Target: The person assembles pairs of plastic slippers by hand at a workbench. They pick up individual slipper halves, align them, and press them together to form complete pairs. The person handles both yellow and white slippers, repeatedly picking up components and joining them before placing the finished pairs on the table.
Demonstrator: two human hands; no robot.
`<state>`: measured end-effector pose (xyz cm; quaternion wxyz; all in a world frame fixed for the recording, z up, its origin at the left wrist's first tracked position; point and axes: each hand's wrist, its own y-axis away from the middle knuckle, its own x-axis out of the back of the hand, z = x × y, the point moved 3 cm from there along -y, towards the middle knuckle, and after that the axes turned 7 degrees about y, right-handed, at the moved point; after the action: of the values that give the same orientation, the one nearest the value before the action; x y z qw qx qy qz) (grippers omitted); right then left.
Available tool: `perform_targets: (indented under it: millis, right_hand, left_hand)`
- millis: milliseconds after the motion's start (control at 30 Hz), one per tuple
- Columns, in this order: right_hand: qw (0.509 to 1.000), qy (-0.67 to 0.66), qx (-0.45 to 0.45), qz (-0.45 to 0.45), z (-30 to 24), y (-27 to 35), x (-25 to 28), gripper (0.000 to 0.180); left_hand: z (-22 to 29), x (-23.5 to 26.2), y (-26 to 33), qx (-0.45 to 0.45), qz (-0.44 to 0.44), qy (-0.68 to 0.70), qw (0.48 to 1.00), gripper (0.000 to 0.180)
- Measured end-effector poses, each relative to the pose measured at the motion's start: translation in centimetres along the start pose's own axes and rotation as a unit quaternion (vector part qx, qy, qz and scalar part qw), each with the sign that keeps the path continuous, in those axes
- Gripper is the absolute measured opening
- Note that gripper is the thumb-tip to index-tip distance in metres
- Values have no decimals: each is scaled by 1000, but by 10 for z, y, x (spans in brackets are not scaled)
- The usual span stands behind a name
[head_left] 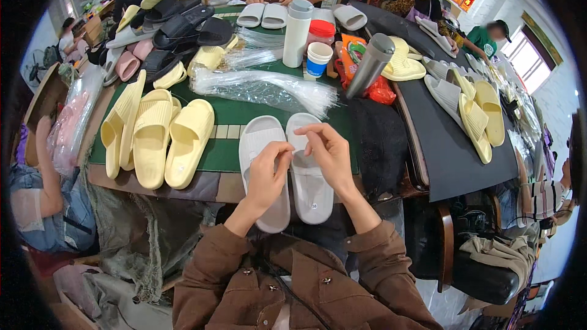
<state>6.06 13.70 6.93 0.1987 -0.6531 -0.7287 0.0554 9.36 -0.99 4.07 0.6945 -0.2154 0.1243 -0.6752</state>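
Pair of white moulded-foam slide sandals (287, 168) lies at the green mat's (232, 113) near edge. Left hand (267, 174) and right hand (327, 153) are pinched narrow over the straps — whether anything is held cannot be told. Judged light, soft, flexible — best gripped at the strap.

Pair of slides (287, 165) side by side at near edge of worktop (232, 116); row of slides (156, 137) to left; plastic bags (263, 88) behind; bottle (297, 32) farther back.

Matt, ribbed foam-like white slippers (287, 168) on green felt-like table cover (232, 116); glossy clear plastic bags (263, 88).
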Motion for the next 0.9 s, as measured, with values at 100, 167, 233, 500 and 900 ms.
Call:
perform_targets:
  millis: [100, 167, 233, 500, 900]
  right_hand:
    - [1000, 5, 8, -11, -2, 2, -1, 16]
    - [999, -3, 5, -32, 1, 8, -8, 16]
    - [999, -14, -3, -45, 2, 13, -14, 16]
    - [999, -14, 11, -37, 10, 20, -9, 16]
    - [998, 5, -50, -25, 10, 43, 27, 29]
  left_hand:
    - [9, 1, 1, -21, -4, -13, 1000, 14]
    - [16, 0, 1, -61, -2, -39, 997, 16]
    - [16, 0, 3, -60, 7, -33, 998, 15]
    - [20, 10, 22, 14, -13, 2, 1000, 20]
    - [28, 41, 75, 164, -29, 2, 986, 26]
